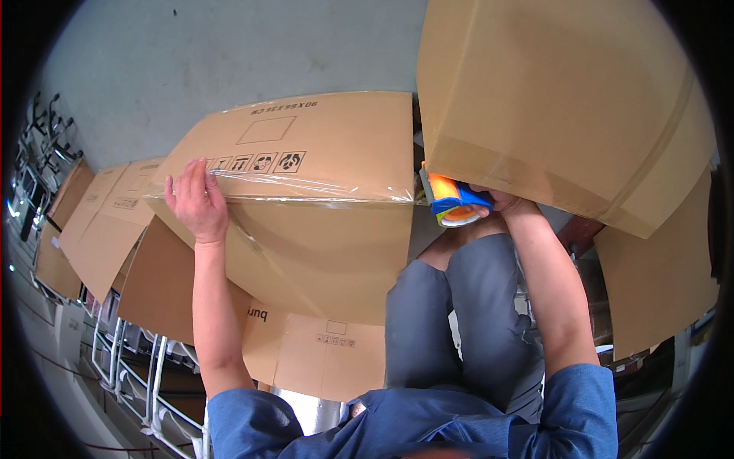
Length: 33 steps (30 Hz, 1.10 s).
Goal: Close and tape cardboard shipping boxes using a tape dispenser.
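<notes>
Sealing a long edge of the boxy brown corrugated carton point(321, 245) appears to be the step in hand: the right hand point(499, 201) is gripping a blue-and-orange tape dispenser point(451, 195) just beyond the carton's right end, while the left hand point(196, 203) is lying open, fingers extended, at the left end. Glossy clear tape point(306, 186) is running wrinkled along the edge against matte cardboard, so the next move is probably calling for keeping the strip taut and smoothing it flat around the corner.
</notes>
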### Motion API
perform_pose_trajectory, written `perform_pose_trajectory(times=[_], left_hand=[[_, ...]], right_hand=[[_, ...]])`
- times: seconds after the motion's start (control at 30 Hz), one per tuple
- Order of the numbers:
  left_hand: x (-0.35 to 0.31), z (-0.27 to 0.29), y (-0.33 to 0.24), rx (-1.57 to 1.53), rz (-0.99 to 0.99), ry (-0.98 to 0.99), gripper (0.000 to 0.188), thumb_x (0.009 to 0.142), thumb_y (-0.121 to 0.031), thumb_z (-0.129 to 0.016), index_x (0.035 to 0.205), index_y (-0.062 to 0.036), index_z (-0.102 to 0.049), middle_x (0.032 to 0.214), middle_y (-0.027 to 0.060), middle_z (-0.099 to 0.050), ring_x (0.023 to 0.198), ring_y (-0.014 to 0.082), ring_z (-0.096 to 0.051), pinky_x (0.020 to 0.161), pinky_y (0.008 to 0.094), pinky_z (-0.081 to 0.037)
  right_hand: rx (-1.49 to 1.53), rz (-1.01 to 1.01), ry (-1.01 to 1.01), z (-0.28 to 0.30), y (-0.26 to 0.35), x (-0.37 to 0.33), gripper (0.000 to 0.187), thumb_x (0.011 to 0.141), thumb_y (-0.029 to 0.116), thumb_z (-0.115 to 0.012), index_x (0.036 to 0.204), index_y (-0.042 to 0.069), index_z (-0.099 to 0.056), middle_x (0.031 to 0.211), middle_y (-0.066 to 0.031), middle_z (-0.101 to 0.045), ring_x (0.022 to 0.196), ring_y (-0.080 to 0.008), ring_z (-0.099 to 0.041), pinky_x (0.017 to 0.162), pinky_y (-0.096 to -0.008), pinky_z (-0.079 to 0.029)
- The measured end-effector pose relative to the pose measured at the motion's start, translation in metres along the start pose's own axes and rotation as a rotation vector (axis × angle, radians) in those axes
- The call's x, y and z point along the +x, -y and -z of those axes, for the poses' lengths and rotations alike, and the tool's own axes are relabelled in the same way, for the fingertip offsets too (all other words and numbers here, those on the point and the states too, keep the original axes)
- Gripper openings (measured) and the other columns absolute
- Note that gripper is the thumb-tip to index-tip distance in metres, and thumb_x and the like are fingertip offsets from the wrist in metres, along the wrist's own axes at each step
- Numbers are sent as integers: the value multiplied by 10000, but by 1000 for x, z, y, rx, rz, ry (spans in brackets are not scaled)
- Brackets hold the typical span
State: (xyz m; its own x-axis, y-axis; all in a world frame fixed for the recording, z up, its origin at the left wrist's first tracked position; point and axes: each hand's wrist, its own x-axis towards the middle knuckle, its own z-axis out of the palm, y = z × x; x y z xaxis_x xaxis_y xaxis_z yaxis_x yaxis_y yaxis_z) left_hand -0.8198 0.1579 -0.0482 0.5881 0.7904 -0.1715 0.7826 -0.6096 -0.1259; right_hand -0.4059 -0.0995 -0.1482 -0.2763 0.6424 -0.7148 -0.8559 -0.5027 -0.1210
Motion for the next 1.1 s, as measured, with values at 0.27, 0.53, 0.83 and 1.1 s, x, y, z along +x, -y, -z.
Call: perform_pose_trajectory(times=[0.27, 0.53, 0.83, 1.1], left_hand=[[-5, -1, 3, -16, 72, -69, 215, 925, -129, -600, 1123, -117, -683, 1117, 15, -700, 1077, 187, -640, 1082, 449, -313], [-8, 3, -7, -28, 80, -143, 217, 926, -109, -599, 1125, -116, -686, 1134, 19, -700, 1143, 212, -624, 1103, 470, -278], [-13, -9, -2, -194, 191, -229, 261, 926, -106, -598, 1171, -136, -680, 1196, 18, -677, 1184, 215, -603, 1107, 489, -258], [10, -20, 1, -194, 180, -180, 272, 915, -119, -622, 1177, -154, -688, 1213, 5, -665, 1200, 219, -587, 1090, 528, -264]], right_hand=[[86, -43, -25, 19, -7, -18, 373, 794, 66, -758, 1103, -24, -571, 702, -124, -612, 413, -196, -583, 318, -265, -498], [150, -119, -18, 27, -14, -25, 421, 790, 86, -763, 1139, -39, -563, 714, -137, -626, 422, -201, -598, 320, -264, -507], [140, -280, 29, -21, 8, -37, 878, 701, 213, -841, 1396, -83, -393, 1167, -288, -613, 705, -262, -722, 360, -252, -544], [-77, -210, -125, -18, 2, -33, 879, 623, 269, -892, 1343, -32, -488, 1186, -208, -638, 987, -291, -696, 655, -335, -628]])
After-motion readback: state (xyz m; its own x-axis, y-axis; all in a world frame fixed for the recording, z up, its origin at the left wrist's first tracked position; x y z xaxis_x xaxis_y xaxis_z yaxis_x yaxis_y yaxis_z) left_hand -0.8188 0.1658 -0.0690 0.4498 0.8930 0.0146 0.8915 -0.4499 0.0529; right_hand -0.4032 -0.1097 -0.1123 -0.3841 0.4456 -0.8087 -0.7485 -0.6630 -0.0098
